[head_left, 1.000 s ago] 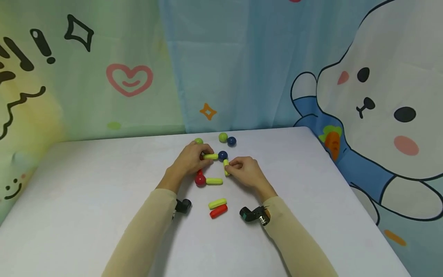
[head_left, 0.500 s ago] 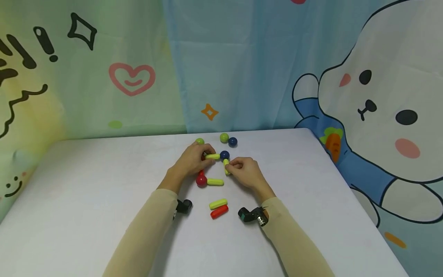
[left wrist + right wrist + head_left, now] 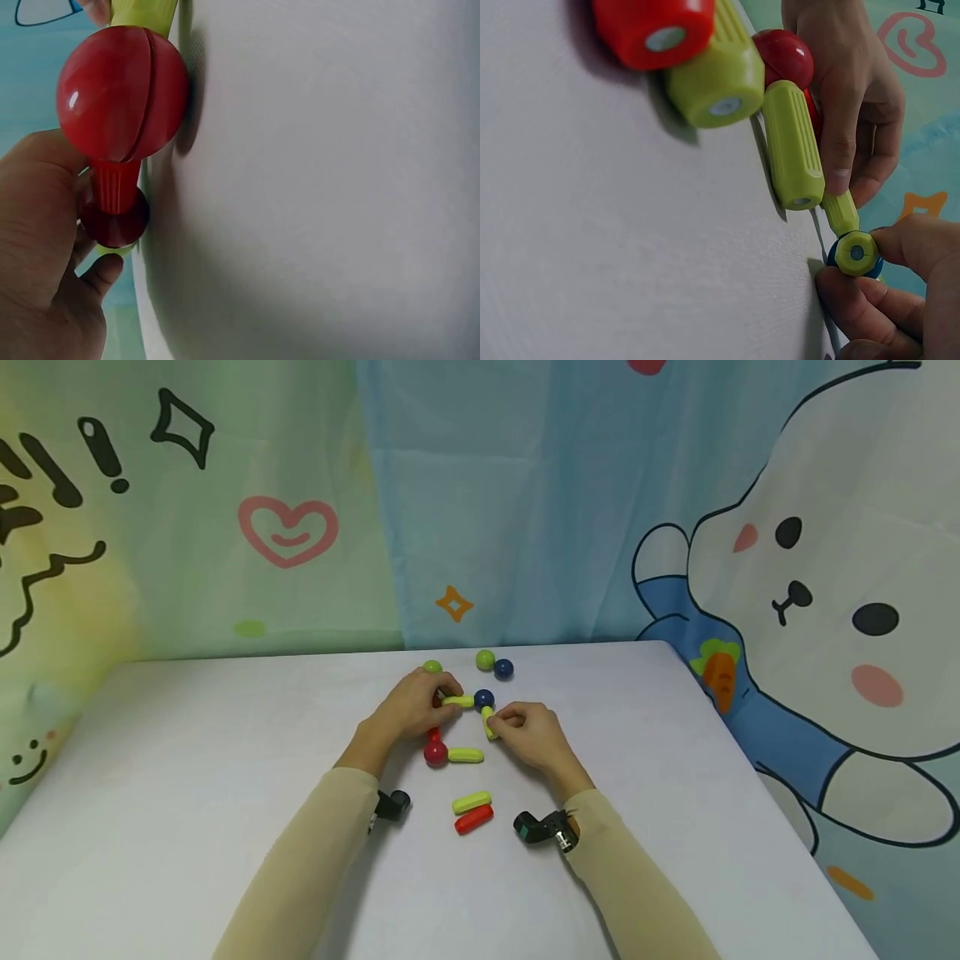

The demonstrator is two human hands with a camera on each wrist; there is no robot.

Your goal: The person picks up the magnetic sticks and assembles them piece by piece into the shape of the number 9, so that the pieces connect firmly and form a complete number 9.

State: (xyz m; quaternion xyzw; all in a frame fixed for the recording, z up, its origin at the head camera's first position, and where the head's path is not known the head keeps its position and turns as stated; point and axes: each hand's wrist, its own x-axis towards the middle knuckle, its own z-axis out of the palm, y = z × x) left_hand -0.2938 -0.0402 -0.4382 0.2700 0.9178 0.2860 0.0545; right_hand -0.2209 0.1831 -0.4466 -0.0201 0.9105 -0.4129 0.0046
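My left hand (image 3: 416, 703) grips a red ball (image 3: 114, 223) at the far-left corner of a ball-and-rod frame. A red rod (image 3: 115, 186) runs from it to a nearer red ball (image 3: 436, 753), which has a yellow-green rod (image 3: 466, 755) pointing right. Another yellow-green rod (image 3: 459, 701) reaches from the left fingers to a blue ball (image 3: 483, 699). Between thumb and fingers, my right hand (image 3: 531, 731) pinches a yellow-green rod (image 3: 488, 723) whose far end meets the blue ball. In the right wrist view, this rod's silver-disc end (image 3: 856, 253) faces the camera.
Loose yellow-green (image 3: 472, 802) and red (image 3: 474, 819) rods lie side by side nearer me on the white table (image 3: 225, 793). A green ball (image 3: 485, 660) and a blue ball (image 3: 503, 669) sit near the back edge; another green ball (image 3: 432, 666) shows behind the left hand.
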